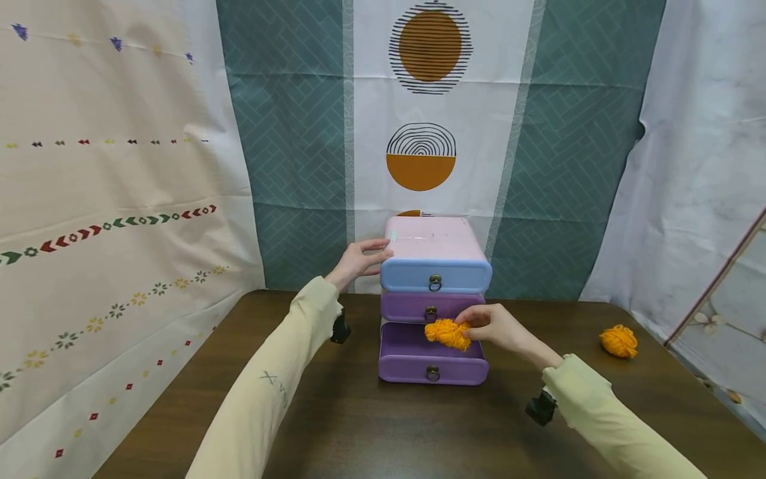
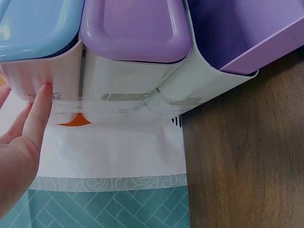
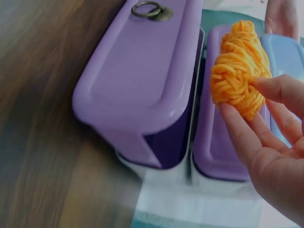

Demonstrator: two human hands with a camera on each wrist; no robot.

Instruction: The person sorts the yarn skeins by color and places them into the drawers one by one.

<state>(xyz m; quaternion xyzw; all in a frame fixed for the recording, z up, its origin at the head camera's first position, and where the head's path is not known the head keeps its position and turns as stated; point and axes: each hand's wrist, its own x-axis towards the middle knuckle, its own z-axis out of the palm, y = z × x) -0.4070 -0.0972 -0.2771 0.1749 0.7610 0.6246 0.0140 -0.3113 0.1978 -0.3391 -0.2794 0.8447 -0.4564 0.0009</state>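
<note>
An orange bundle of yarn (image 1: 447,334) is pinched between the thumb and fingers of my right hand (image 1: 497,327), above the pulled-out bottom drawer (image 1: 433,370) of a small chest. In the right wrist view the yarn (image 3: 240,71) shows its wound strands. My left hand (image 1: 358,263) touches the upper left side of the chest with extended fingers, beside the blue top drawer (image 1: 407,276). The middle purple drawer (image 1: 403,307) is closed. Dark ring pulls hang on the drawer fronts. In the left wrist view, my left fingertips (image 2: 46,90) rest on the pale pink casing (image 2: 66,71).
A second orange yarn ball (image 1: 619,341) lies at the right side of the brown wooden table (image 1: 359,426). Patterned cloths hang behind the chest and along both sides. A teal and white curtain (image 1: 287,133) stands right behind the chest.
</note>
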